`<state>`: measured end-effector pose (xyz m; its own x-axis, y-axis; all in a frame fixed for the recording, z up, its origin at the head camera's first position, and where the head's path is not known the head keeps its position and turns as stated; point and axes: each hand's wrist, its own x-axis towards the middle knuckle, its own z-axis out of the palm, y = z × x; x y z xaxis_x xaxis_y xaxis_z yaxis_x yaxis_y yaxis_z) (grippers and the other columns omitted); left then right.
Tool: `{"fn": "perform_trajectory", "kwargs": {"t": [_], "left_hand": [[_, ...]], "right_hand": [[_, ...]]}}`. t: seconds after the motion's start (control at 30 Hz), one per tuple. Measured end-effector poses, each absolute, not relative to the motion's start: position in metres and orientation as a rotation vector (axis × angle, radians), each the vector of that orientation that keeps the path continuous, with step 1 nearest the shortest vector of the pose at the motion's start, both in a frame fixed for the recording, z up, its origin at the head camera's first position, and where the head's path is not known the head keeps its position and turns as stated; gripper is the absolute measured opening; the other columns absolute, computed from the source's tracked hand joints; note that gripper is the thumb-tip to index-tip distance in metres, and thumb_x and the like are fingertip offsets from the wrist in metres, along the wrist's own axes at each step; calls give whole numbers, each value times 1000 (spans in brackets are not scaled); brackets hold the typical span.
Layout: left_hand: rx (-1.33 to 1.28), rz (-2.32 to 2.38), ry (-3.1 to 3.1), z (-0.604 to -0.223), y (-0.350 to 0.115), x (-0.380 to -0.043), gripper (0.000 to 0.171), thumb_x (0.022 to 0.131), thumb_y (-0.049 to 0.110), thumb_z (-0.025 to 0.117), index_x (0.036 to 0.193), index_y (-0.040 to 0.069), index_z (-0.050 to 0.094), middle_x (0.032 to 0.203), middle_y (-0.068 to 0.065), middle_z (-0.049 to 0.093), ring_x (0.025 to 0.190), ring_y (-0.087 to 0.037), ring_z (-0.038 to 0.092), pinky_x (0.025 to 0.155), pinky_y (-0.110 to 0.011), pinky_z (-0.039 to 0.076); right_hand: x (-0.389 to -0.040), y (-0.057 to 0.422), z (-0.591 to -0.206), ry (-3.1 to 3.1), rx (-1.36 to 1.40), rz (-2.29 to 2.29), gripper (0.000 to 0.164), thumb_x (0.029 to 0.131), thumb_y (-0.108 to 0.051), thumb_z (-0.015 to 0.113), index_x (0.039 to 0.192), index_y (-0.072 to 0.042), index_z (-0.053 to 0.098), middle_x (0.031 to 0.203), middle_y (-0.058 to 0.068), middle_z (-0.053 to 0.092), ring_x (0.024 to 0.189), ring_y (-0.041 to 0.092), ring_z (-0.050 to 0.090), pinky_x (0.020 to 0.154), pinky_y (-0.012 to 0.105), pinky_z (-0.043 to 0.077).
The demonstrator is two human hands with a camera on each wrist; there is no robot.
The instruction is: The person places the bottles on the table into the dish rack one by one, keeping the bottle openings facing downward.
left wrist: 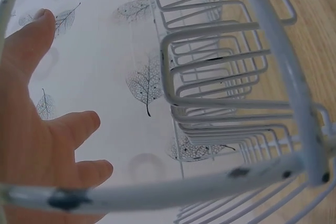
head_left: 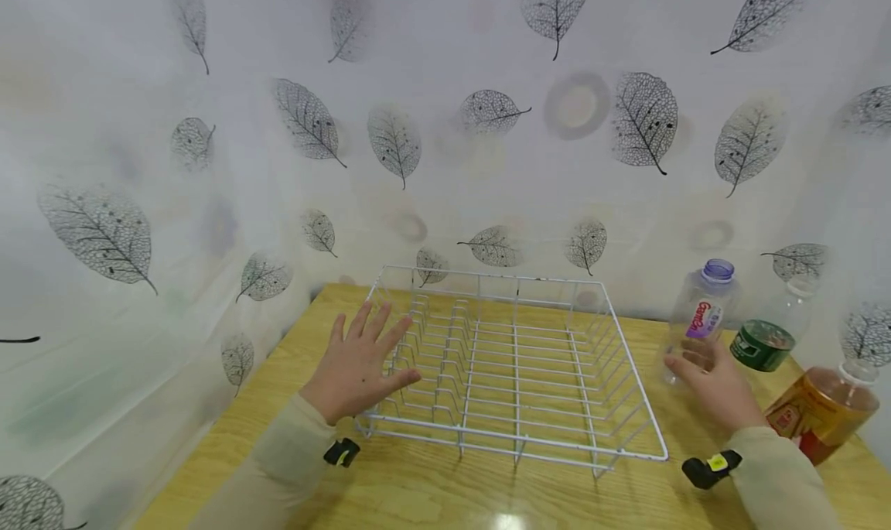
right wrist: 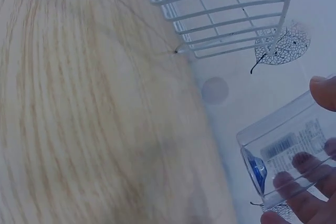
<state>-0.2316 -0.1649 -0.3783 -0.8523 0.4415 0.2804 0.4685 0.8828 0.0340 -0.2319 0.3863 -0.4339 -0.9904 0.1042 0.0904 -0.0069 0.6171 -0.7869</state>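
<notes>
My right hand (head_left: 720, 387) grips the lower part of a clear plastic bottle (head_left: 704, 313) with a purple neck and a pink-and-purple label. In the right wrist view, my thumb and fingers wrap the bottle (right wrist: 278, 145), whose base points toward the left. My left hand (head_left: 355, 371) has its fingers spread at the left side of a white wire dish rack (head_left: 518, 438), holding nothing. The left wrist view has this hand (left wrist: 42, 129) beyond the thick rack wires (left wrist: 157, 190).
Behind my right hand stands a clear bottle with a green label (head_left: 763, 344). An orange-labelled bottle (head_left: 821, 410) with reddish-brown liquid is beside my right wrist. Leaf-printed sheeting (head_left: 480, 166) walls the back and left of the wooden table (head_left: 418, 491).
</notes>
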Motion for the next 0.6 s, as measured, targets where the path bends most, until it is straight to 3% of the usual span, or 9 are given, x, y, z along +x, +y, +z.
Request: {"fn": "perform_trajectory", "kwargs": {"t": [0.17, 0.4, 0.6], "left_hand": [[-696, -153, -2760, -376, -164, -231, 91, 92, 79, 42, 162, 24, 27, 166, -17, 19, 151, -43, 13, 114, -72, 10], [-726, -196, -2730, -367, -162, -226, 92, 92, 79, 43, 163, 24, 24, 167, -14, 16, 153, -39, 7, 115, -70, 9], [-774, -218, -2664, -359, -156, -222, 93, 92, 78, 43, 164, 26, 19, 169, -9, 10, 154, -31, 0, 117, -67, 4]], "right_hand": [[-221, 381, -414, -2714, 33, 1215, 75, 103, -42, 57, 151, 7, 26, 147, 37, 34, 128, 56, 40, 94, 73, 39], [-209, 370, -384, -2745, 130, 1042, 81, 102, -39, 61, 155, 6, 19, 141, 40, 42, 123, 60, 44, 88, 75, 40], [-200, 350, -359, -2738, 218, 963, 81, 101, -36, 62, 157, 2, 18, 137, 33, 49, 120, 56, 49, 87, 72, 43]]}}
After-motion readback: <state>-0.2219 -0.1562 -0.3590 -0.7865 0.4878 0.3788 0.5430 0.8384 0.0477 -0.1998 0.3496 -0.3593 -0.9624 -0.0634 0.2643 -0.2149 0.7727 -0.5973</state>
